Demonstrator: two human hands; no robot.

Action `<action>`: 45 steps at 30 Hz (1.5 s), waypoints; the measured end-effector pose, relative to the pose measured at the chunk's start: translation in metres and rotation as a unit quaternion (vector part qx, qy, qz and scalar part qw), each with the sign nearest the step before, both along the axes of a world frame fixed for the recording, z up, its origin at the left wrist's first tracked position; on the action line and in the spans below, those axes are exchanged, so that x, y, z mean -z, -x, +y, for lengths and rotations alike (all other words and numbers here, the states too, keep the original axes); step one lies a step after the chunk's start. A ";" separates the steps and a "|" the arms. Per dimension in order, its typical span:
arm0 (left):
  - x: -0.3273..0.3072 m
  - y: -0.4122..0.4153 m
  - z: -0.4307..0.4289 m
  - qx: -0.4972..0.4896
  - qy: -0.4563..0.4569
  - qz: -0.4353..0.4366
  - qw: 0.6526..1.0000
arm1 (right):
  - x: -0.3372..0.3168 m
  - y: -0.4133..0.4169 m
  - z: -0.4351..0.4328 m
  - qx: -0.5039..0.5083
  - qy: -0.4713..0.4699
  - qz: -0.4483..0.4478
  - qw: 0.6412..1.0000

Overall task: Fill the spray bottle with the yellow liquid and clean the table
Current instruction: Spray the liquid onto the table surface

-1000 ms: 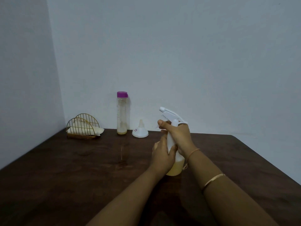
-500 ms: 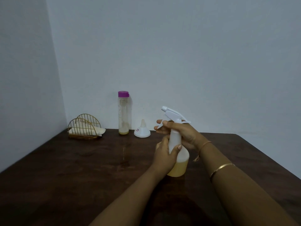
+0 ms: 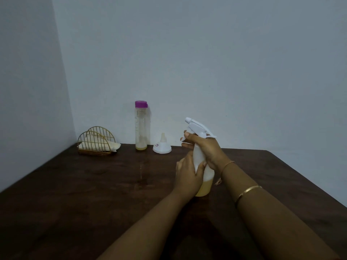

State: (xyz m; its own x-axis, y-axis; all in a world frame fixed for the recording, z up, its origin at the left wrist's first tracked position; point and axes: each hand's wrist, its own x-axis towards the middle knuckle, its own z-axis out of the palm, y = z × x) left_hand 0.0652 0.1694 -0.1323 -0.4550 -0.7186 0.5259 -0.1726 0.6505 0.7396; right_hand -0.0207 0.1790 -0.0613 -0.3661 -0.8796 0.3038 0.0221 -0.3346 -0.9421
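Spray bottle [image 3: 203, 177] stands upright on the dark table [image 3: 75, 194], nozzle aimed toward ten o'clock, yellow liquid [image 3: 205, 188] low inside. Left hand [image 3: 187, 175] wraps the body from eight o'clock; right hand [image 3: 206, 149] clamps the neck under the trigger head, wrist angled down toward four o'clock.

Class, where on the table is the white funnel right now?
The white funnel sits upside down at the table's far edge by the wall, between the purple-capped bottle and the spray bottle.
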 end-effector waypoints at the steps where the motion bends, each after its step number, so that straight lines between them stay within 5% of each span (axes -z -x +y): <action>1: 0.000 -0.003 0.001 0.009 -0.012 -0.016 1.000 | -0.001 0.001 0.002 0.000 -0.008 0.006 1.000; 5: 0.005 -0.014 0.012 0.042 -0.142 -0.089 0.985 | -0.003 0.000 0.012 0.047 -0.008 0.035 0.998; 13: 0.008 -0.037 0.049 0.002 -0.080 -0.098 0.992 | -0.020 -0.016 0.055 -0.131 -0.079 0.097 0.984; 21: 0.005 -0.047 0.078 -0.056 -0.093 -0.098 0.989 | -0.005 -0.043 0.072 0.076 -0.016 0.068 0.995; 27: 0.003 -0.057 0.076 -0.033 -0.099 -0.132 0.986 | -0.011 -0.028 0.082 -0.119 -0.085 0.077 0.986; 30: 0.000 -0.061 0.076 -0.009 -0.100 -0.140 0.985 | -0.009 -0.025 0.083 -0.133 -0.079 0.085 0.984; 38: -0.006 -0.053 0.110 -0.063 -0.137 -0.091 0.984 | -0.014 -0.058 0.086 0.096 -0.077 0.114 0.986; 45: -0.010 -0.048 0.137 -0.005 -0.162 -0.022 0.987 | -0.042 -0.060 0.101 -0.130 -0.230 0.283 0.922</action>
